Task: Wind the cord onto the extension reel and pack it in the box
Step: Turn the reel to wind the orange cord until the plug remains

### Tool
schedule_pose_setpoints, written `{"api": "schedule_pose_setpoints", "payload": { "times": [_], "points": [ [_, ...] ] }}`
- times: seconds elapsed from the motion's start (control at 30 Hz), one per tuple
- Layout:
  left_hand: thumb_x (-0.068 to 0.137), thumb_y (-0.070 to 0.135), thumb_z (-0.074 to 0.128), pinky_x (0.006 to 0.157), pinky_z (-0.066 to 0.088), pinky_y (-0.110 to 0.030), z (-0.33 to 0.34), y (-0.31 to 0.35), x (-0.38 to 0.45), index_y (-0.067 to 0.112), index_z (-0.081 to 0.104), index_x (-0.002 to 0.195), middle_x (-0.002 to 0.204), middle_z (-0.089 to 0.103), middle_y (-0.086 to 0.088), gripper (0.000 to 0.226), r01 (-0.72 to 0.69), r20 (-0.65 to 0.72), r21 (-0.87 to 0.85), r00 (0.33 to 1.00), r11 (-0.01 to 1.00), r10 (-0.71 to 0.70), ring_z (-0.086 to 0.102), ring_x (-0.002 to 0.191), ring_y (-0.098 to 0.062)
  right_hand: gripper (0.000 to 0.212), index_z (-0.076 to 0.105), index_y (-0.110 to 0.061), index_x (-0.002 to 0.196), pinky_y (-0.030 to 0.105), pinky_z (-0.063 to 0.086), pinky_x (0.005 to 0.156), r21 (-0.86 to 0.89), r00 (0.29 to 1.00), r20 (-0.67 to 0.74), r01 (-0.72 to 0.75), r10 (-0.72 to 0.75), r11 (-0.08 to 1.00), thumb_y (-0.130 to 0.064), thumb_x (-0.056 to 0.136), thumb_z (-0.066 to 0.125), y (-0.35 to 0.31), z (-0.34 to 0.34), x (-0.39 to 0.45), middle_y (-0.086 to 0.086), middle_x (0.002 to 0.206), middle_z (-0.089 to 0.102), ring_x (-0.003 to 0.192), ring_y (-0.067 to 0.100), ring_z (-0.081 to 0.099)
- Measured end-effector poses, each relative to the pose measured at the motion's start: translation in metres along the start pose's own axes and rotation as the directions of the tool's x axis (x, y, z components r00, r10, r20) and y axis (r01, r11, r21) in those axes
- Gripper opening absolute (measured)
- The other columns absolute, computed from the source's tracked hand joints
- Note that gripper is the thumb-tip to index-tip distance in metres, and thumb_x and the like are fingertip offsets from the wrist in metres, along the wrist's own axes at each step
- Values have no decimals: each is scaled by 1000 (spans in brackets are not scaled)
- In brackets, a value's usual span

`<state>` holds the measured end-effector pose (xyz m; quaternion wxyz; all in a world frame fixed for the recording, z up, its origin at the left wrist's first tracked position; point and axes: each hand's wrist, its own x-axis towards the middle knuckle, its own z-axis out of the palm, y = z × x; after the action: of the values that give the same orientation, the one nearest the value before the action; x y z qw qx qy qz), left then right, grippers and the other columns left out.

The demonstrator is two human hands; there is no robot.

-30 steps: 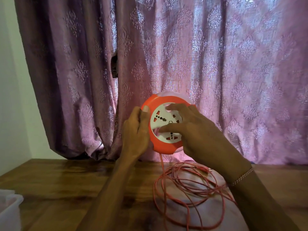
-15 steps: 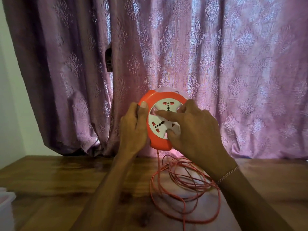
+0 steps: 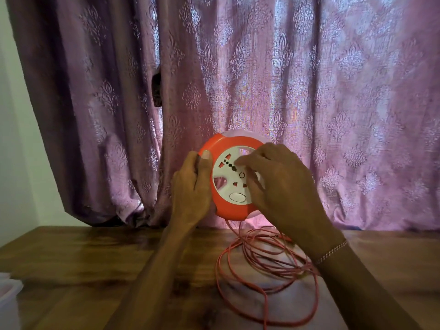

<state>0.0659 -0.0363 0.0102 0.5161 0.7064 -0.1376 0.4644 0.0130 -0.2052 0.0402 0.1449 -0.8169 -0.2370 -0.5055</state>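
The orange reel [image 3: 234,177] is gripped by the left hand [image 3: 192,189]; the right hand [image 3: 276,184], fingers curled on the white dial, should be turned slowly so the cord [image 3: 266,270] at 6 o'clock stays untangled.

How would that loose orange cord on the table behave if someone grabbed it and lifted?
The cord lies in thin, uneven overlapping loops on the table, so it is probably floppy and would sag and snag on itself. It looks light. Since it runs up to the reel, lifting would likely tug that.
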Motion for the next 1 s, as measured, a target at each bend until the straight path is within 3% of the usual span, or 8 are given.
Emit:
{"api": "schedule_pose_setpoints", "payload": {
  "times": [0.1,0.3,0.4,0.53,0.6,0.7,0.83,1.0],
  "points": [
    [97,66,36,67,57,-55,-2,1,1,21,51,86,75,71,0,49,-3,-5,2,1000,1000,3,69,71,-18,38,77,-36,100,45,51,85,25,980,173,100,-103,995,-11,79,56,6,-4,0,7,133,56,113,32,52],
    [98,63,37,67,57,-57,-3,4,0,14,55,87,77,72,-4,53,-10,-2,-5,1000,1000,9,71,74,-26,58,63,-50,125,47,49,95,-71,944,322,107,-78,992,-16,79,58,-2,-4,-3,6,144,45,124,33,43],
    [98,63,36,66,56,-57,-3,5,-1,14,53,85,75,71,-4,54,-19,-5,-7,1000,1000,19,69,72,-28,57,64,-52,123,42,50,88,-120,964,257,108,-75,987,-29,75,42,-3,-3,-4,6,137,51,121,32,48],
    [96,63,35,66,53,-58,-2,10,-2,14,50,82,70,65,-3,54,-17,-23,-14,1000,1000,17,64,70,-28,55,54,-55,130,33,50,66,-152,994,97,68,-54,986,-35,80,48,-2,3,-9,4,112,54,108,27,57],
    [97,61,36,65,51,-57,-3,11,-1,12,50,82,68,63,-1,53,-23,-38,-6,999,1000,23,60,67,-25,54,48,-55,135,31,49,61,-174,999,39,3,3,985,-54,81,56,-3,6,-9,2,100,59,94,25,63],
    [99,59,37,66,52,-56,-3,12,-2,8,52,84,70,65,-2,55,-22,-32,-2,999,1000,22,62,68,-22,59,59,-46,131,33,54,58,-174,988,-84,-146,133,974,-75,80,51,-5,8,-6,-2,79,74,74,28,70],
    [98,58,37,71,57,-58,-3,11,-3,5,55,91,81,72,-12,57,7,-2,-15,1000,1000,-7,70,77,-34,42,71,-31,121,34,53,57,-152,989,-118,-104,86,983,-58,90,59,-4,4,-6,0,72,74,73,30,69],
    [102,51,39,66,53,-55,-4,13,-3,8,52,84,71,66,-3,48,-3,-31,0,1000,1000,3,63,66,-23,29,73,-24,112,44,54,69,0,993,-50,103,-103,995,-15,87,62,9,1,-2,3,109,67,100,28,56]
  ]
}}
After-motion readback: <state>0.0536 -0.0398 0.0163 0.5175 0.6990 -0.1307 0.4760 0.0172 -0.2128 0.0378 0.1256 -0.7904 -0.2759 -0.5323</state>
